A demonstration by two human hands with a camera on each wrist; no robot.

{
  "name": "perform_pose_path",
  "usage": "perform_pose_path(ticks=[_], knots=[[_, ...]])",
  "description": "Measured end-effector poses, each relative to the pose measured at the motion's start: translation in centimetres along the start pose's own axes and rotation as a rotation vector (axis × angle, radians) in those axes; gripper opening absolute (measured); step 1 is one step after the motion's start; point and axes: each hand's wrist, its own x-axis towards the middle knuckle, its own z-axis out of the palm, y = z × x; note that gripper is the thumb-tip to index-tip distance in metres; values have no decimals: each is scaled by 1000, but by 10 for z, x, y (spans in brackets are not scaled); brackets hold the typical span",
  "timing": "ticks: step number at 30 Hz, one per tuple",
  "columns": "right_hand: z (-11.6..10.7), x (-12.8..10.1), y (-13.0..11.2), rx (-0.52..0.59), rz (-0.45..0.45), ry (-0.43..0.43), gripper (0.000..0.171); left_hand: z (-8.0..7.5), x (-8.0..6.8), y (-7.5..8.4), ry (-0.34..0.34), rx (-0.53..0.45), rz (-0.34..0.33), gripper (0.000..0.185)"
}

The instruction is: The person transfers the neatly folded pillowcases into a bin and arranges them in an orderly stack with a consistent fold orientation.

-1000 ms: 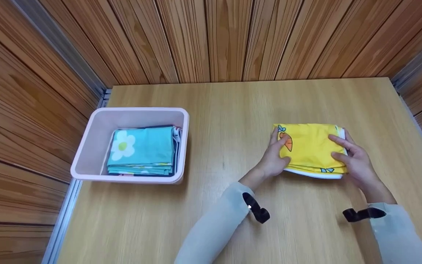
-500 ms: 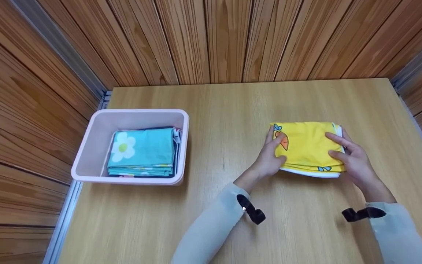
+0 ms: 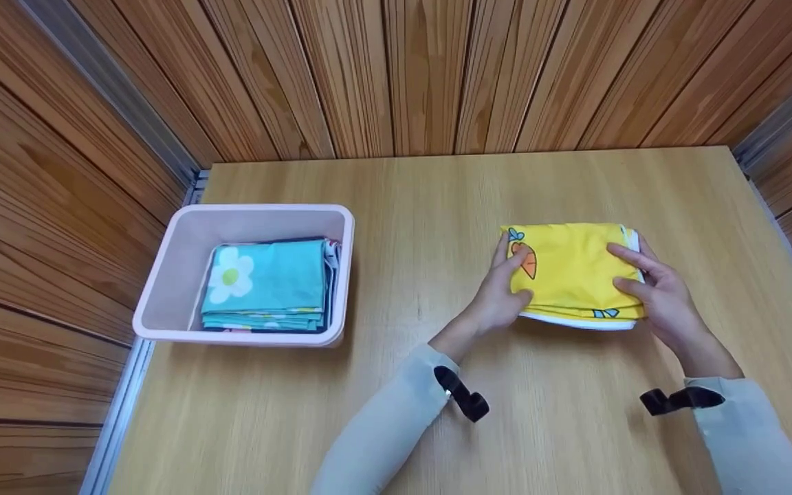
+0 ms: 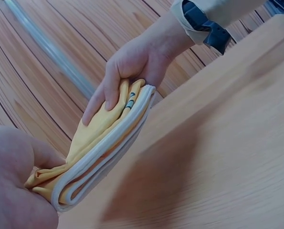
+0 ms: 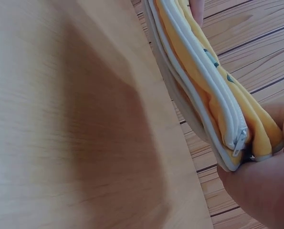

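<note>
Both hands hold a folded yellow cushion cover [image 3: 568,265] with a carrot print, off the tabletop, its shadow below in the wrist views. My left hand [image 3: 497,297] grips the left edge, thumb and a finger on top and other fingers underneath. At the right edge my right hand [image 3: 667,295] pinches the layers, thumb and forefinger on top. The left wrist view shows the stacked folds with white zipper edging [image 4: 103,148] facing the person. A metal zipper pull [image 5: 240,142] hangs near the right hand in the right wrist view.
A pale pink bin [image 3: 245,336] stands on the left of the wooden table [image 3: 416,385]. Inside it lies a turquoise folded cloth [image 3: 282,275] with a white flower, on top of other folded fabrics. Wood-panelled walls [image 3: 430,75] rise behind and at the sides.
Both hands have shifted the folded cushion cover slightly left and away from the person, the left hand moving more than the right. The grip looks the same; the bin has stayed put.
</note>
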Motion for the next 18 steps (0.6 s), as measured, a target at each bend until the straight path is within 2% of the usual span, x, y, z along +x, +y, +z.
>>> perform_pose_path(ticks=[9,18], knots=[[7,-2,-9,127,19,-14,56,-7,-6,4,0,-24,18,74],[14,-2,-14,87,8,-7,57,-15,-11,3,-7,-21,29,73]])
